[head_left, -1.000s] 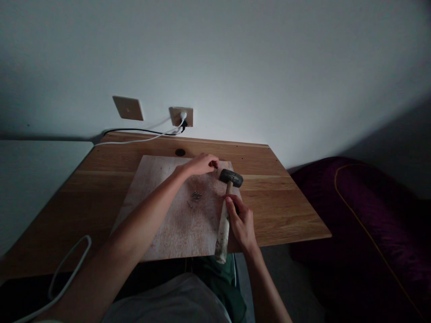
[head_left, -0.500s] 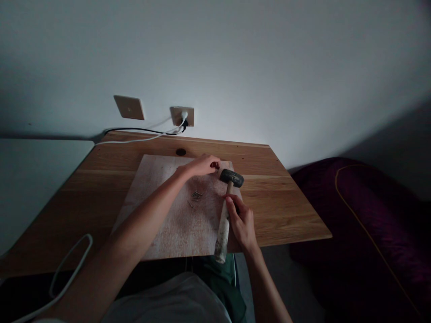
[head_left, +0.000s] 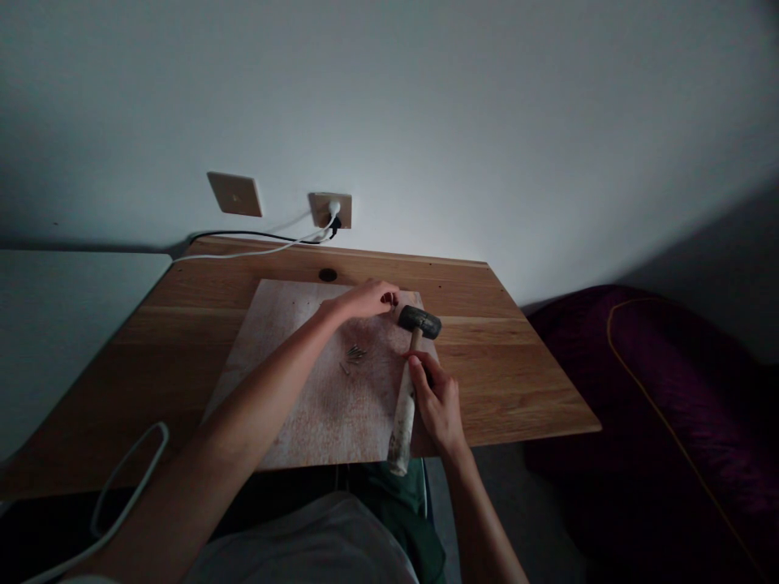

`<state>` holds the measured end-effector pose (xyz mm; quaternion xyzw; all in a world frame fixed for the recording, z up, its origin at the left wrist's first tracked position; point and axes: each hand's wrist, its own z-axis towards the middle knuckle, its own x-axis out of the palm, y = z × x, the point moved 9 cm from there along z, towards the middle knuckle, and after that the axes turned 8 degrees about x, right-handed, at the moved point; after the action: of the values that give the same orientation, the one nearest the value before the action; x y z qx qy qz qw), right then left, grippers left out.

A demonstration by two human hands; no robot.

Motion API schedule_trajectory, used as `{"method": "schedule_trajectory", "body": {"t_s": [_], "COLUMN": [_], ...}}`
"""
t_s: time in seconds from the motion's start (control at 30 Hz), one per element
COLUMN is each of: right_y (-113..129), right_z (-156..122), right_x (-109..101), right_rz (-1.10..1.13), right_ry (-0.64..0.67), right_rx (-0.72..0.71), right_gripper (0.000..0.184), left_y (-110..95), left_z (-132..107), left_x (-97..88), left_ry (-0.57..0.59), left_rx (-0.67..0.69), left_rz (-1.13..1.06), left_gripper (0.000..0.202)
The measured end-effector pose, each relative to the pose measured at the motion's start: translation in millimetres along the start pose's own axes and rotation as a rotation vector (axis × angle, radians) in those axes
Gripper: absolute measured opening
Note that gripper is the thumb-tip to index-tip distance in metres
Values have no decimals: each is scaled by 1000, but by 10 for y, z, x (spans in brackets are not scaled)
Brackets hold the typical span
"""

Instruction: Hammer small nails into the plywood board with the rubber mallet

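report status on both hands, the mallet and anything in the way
Right hand gripping mallet. Left hand near far right corner of board, hold unclear. Nails loose on board. Possibly in the way: left hand, close to mallet head.

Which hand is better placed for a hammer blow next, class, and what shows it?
Likely the right hand: it grips the hammer; the left hand is by the far right corner of the board.
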<state>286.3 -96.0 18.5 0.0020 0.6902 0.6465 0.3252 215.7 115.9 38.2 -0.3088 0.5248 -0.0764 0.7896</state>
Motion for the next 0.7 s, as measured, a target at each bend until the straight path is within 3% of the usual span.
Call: {"method": "schedule_trajectory", "body": {"t_s": [0.7], "right_y": [16], "right_z": [8], "right_x": [7], "right_rz": [-8], "right_ry": [-6], "right_rx": [-25], "right_gripper": [48], "left_y": [15], "left_z": [-5], "left_x": [28], "left_ry": [9], "left_rx": [12], "left_rz": [-2], "left_gripper": [27]}}
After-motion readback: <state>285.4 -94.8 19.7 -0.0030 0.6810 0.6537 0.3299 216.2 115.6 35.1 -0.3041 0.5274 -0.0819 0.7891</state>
